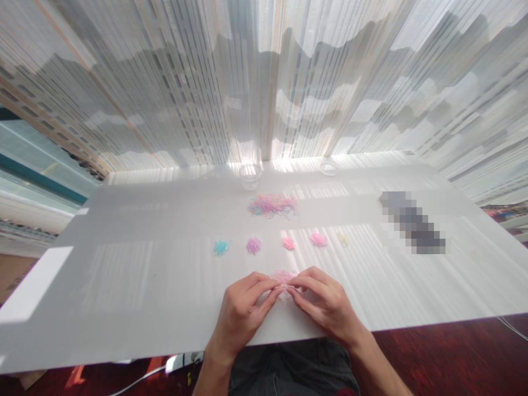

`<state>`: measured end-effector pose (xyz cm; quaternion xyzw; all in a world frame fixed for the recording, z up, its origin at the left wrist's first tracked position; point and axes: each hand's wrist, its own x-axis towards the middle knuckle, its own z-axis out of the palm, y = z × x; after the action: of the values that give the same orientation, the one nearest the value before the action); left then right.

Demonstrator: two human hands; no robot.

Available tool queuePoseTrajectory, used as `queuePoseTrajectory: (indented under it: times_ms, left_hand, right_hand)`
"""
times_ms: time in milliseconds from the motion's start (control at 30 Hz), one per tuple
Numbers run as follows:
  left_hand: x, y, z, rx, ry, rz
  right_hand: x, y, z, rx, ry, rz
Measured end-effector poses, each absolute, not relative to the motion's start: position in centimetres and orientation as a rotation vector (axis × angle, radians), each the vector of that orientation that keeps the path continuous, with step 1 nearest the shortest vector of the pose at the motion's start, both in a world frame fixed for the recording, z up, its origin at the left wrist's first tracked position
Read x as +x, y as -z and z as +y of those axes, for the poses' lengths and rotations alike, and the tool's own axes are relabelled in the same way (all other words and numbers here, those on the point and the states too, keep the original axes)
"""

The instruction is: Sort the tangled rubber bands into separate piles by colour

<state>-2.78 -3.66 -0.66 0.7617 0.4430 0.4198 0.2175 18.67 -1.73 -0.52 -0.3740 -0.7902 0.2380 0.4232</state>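
My left hand (251,302) and my right hand (324,300) meet close to the table's front edge. Thumb and fingertips of each are pinched together on thin pink strands, which look like fine bands. A loose heap of pink strands (284,276) lies just beyond and under the fingertips, which partly hide it. Farther off runs a row of small piles: turquoise strands (221,247), purple strands (254,245), coral-pink strands (288,243), bright pink strands (318,239) and pale yellow strands (342,238). Behind the row lies a larger tangle of mixed-colour strands (273,205).
On the white table (165,308), a clear round container (250,175) stands at the back, with a clear shallow lid or dish (329,168) to its right. A pixelated dark object (412,223) lies at right. Striped sheer curtains (264,82) hang behind. A power strip (183,361) is below.
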Motion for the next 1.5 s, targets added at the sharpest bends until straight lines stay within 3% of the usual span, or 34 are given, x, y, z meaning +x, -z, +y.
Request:
queuePoseTrajectory:
  times_ms: [1500]
  left_hand:
    - [-2.67,0.24,-3.58,2.126,-1.171,1.245]
  right_hand:
    - [18.7,0.39,-1.85,-0.974,-0.601,-2.007]
